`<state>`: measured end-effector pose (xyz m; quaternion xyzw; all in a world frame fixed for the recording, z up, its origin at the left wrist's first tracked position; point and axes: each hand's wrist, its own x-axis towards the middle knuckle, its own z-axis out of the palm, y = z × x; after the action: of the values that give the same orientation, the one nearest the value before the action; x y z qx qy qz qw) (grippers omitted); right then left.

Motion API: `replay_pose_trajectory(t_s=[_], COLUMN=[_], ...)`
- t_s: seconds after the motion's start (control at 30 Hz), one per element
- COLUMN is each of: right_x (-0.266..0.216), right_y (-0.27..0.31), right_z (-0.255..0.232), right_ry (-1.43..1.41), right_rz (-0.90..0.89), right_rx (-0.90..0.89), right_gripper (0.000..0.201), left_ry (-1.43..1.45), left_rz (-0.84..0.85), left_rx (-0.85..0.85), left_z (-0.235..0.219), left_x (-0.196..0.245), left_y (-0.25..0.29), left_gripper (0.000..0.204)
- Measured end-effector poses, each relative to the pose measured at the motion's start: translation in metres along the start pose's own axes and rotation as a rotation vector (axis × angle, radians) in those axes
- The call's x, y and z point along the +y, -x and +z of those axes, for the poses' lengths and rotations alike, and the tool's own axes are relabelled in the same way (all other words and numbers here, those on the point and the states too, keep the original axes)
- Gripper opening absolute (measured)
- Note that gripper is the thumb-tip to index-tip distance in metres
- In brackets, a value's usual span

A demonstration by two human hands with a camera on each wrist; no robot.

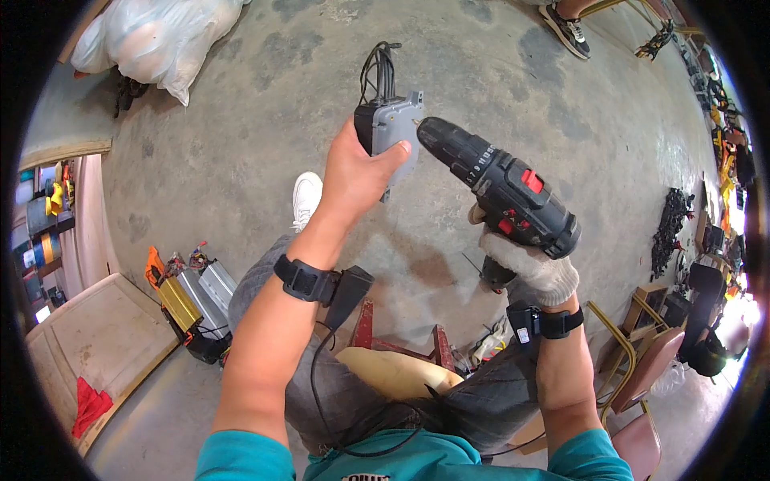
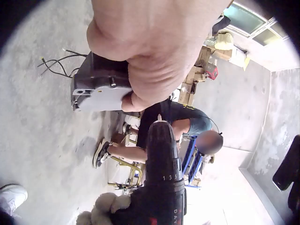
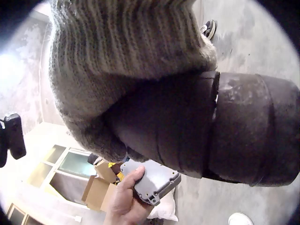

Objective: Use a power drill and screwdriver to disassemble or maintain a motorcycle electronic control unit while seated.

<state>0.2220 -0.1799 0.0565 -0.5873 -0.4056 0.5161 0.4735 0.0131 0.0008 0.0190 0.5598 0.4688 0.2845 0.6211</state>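
Note:
A grey and black box with dark cables at its top is gripped by the bare left hand, the thumb lying on its grey face. The gloved right hand grips a black cordless drill by its handle. The drill's bit points at the box's right side, near its upper edge; in the head view I cannot tell if it touches. In the left wrist view the bit stands apart from the box. Small screws or holes dot the grey face of the box in the right wrist view.
White bags lie at the upper left. Metal-cased units stand beside a wooden board on the left. Chairs and piled parts line the right. A red stand is between the legs. Another person is nearby.

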Motion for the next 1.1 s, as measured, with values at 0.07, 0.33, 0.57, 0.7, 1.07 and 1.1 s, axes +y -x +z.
replay_pose_trajectory(t_s=[0.07, 0.33, 0.57, 0.7, 1.07, 1.1], right_x=[0.000, -0.005, -0.004, -0.011, -0.018, -0.017], right_y=[-0.001, -0.001, -0.001, -0.003, -0.009, -0.010], right_z=[0.002, 0.010, 0.010, 0.011, 0.011, 0.011], right_ry=[0.030, 0.069, -0.071, -0.183, -0.249, -0.248], right_rz=[-0.049, 0.013, 0.067, 0.173, 0.212, 0.211], right_rx=[-0.033, -0.050, 0.042, 0.120, 0.239, 0.239], right_gripper=[0.039, 0.039, 0.041, 0.050, 0.046, 0.046], left_ry=[0.068, 0.032, 0.364, 0.501, 0.631, 0.617], left_rz=[0.012, 0.041, -0.257, -0.288, -0.320, -0.316], left_rx=[-0.045, -0.072, -0.073, -0.127, -0.219, -0.234], left_z=[0.003, 0.007, -0.004, -0.008, -0.014, -0.014], left_x=[-0.003, -0.003, 0.009, 0.006, -0.002, -0.003], left_y=[0.001, 0.004, 0.002, -0.002, -0.004, -0.004], left_gripper=[0.039, 0.037, 0.040, 0.043, 0.045, 0.045])
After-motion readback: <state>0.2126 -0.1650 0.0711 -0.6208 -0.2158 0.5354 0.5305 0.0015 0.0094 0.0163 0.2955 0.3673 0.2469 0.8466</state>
